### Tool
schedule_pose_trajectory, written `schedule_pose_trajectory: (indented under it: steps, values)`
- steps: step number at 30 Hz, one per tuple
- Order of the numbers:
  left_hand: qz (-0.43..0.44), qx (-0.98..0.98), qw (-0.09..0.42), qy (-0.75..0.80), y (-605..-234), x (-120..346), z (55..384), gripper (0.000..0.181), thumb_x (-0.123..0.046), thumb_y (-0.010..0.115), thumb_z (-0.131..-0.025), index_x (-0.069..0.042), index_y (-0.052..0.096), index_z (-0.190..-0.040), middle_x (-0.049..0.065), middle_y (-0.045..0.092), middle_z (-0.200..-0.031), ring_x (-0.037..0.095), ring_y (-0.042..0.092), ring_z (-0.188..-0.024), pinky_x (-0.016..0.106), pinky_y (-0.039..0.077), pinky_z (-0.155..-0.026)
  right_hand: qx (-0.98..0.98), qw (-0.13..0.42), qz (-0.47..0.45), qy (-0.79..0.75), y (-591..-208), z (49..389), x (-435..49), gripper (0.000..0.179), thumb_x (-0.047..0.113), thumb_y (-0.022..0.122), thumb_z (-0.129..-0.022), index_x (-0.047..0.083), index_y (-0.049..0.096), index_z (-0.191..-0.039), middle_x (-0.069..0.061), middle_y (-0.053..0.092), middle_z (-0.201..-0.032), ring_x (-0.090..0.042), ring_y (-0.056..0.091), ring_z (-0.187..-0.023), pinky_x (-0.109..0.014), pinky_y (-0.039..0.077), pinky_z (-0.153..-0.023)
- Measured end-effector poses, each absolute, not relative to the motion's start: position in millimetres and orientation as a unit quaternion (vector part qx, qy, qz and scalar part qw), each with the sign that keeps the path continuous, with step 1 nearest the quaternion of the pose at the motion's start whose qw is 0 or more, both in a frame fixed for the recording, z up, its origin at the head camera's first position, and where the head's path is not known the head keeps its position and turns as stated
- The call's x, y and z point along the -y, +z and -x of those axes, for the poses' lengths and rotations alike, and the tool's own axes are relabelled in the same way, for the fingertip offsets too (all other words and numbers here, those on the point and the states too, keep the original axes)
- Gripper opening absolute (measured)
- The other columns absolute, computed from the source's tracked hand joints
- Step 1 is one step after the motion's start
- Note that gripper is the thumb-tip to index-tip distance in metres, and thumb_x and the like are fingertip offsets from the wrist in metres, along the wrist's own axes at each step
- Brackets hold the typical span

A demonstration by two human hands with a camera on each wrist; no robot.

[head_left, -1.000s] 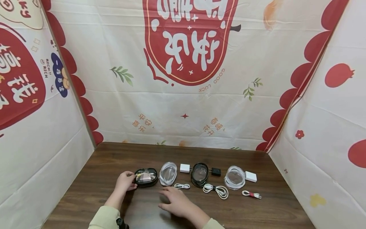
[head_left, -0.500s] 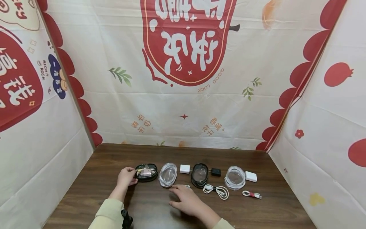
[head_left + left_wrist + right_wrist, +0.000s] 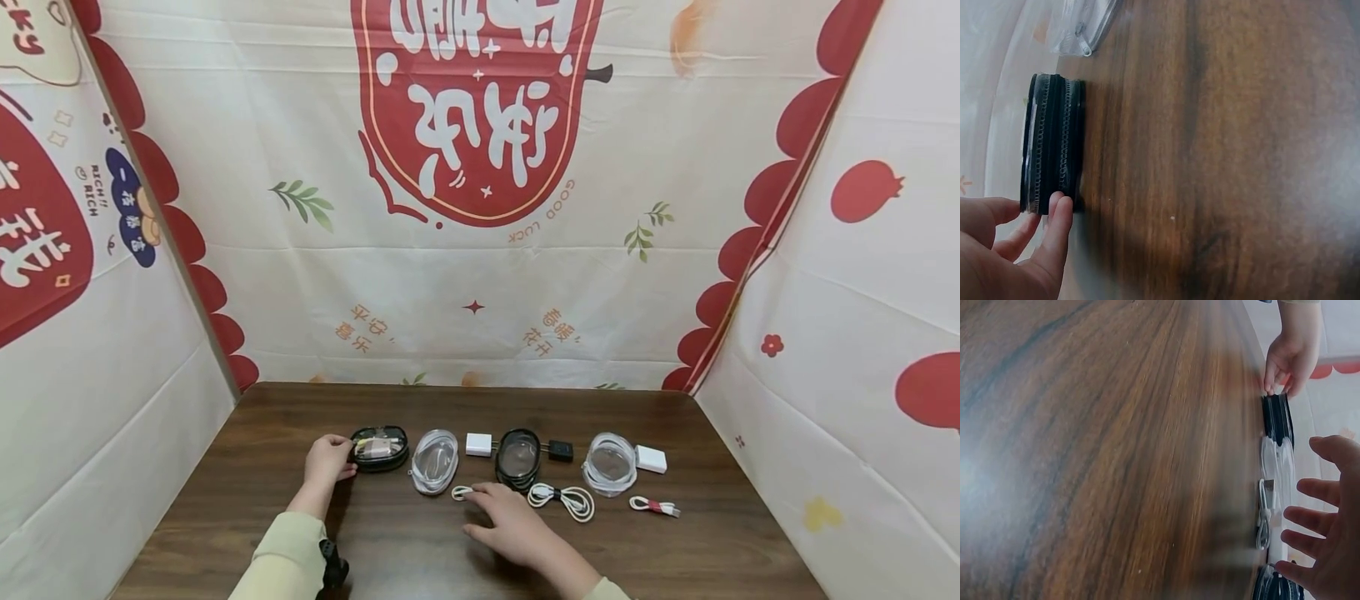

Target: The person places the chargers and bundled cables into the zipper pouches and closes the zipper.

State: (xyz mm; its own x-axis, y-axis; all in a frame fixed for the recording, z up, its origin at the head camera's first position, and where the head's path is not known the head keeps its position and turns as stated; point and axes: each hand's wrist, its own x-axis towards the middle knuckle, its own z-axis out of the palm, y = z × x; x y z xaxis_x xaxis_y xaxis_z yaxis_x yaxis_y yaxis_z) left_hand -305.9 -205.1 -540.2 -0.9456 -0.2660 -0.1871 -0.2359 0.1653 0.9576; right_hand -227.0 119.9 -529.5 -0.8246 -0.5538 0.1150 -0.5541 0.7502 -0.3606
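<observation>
At the left end of the row, my left hand (image 3: 326,461) pinches the end of an oval clear zip case (image 3: 380,451) with black edges and small items inside. Its double zipper side (image 3: 1054,140) faces the left wrist camera, thumb on one face and fingers on the other. My right hand (image 3: 512,523), fingers spread and slightly bent, hovers above the table with nothing in it. Under its fingertips in the head view lies a small bundled white cable (image 3: 460,493), partly hidden. The right wrist view shows that bundled cable (image 3: 1264,515) beside the cases, apart from the fingers.
Along the row stand a white-edged clear case (image 3: 435,461), white plug (image 3: 478,444), black-edged case (image 3: 517,454), black plug (image 3: 560,451), another clear case (image 3: 610,463) and white adapter (image 3: 651,459). In front lie a black-tied cable (image 3: 573,502) and a red-tied cable (image 3: 655,507).
My right hand has moved right, from before the white-edged case to over the small white cable. My left hand, still gripping the black-edged case, has pushed it slightly away from me.
</observation>
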Motion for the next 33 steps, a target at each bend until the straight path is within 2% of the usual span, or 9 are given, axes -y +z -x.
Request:
schedule_pose_trajectory:
  steps: [8,16,24,27,33]
  values:
    - [-0.177,0.763,0.031,-0.620,-542,205,305,0.030,-0.008,0.048,-0.095,0.014,0.053,-0.114,0.023,0.062,-0.088,0.016,0.064,-0.055,0.031,0.057,-0.055,0.932,0.006,-0.288,0.220,-527,228,-125,0.046,0.035,0.064,-0.092,0.007,0.062,-0.128,-0.013,0.057,-0.131,-0.033,0.050,-0.122,-0.056,0.041,-0.097]
    - [-0.197,0.731,0.065,-0.650,-536,201,287,0.025,-0.009,0.050,-0.094,0.009,0.046,-0.111,0.016,0.061,-0.079,0.013,0.061,-0.054,0.027,0.055,-0.052,0.930,0.020,-0.275,0.243,-527,230,-126,0.045,0.033,0.064,-0.092,0.005,0.062,-0.126,-0.012,0.058,-0.128,-0.034,0.051,-0.121,-0.054,0.040,-0.099]
    - [-0.194,0.705,0.055,-0.680,-536,178,271,0.023,-0.009,0.052,-0.097,0.009,0.048,-0.109,0.024,0.062,-0.086,0.015,0.062,-0.056,0.027,0.055,-0.053,0.924,0.020,-0.253,0.286,-527,235,-120,0.044,0.032,0.063,-0.093,0.005,0.061,-0.128,-0.013,0.057,-0.129,-0.034,0.051,-0.121,-0.054,0.039,-0.100]
    - [-0.188,0.705,0.044,-0.683,-535,165,265,0.021,-0.009,0.054,-0.097,0.010,0.050,-0.106,0.024,0.062,-0.084,0.017,0.062,-0.057,0.029,0.055,-0.053,0.921,0.011,-0.245,0.302,-527,236,-117,0.045,0.032,0.063,-0.094,0.005,0.060,-0.129,-0.013,0.057,-0.130,-0.034,0.050,-0.122,-0.053,0.039,-0.100]
    - [-0.154,0.721,0.052,-0.673,-541,139,261,0.027,-0.009,0.063,-0.089,0.011,0.053,-0.104,0.022,0.062,-0.081,0.024,0.065,-0.058,0.034,0.057,-0.054,0.912,0.012,-0.240,0.333,-527,239,-109,0.043,0.028,0.064,-0.094,0.004,0.061,-0.128,-0.010,0.058,-0.128,-0.032,0.051,-0.121,-0.050,0.040,-0.101]
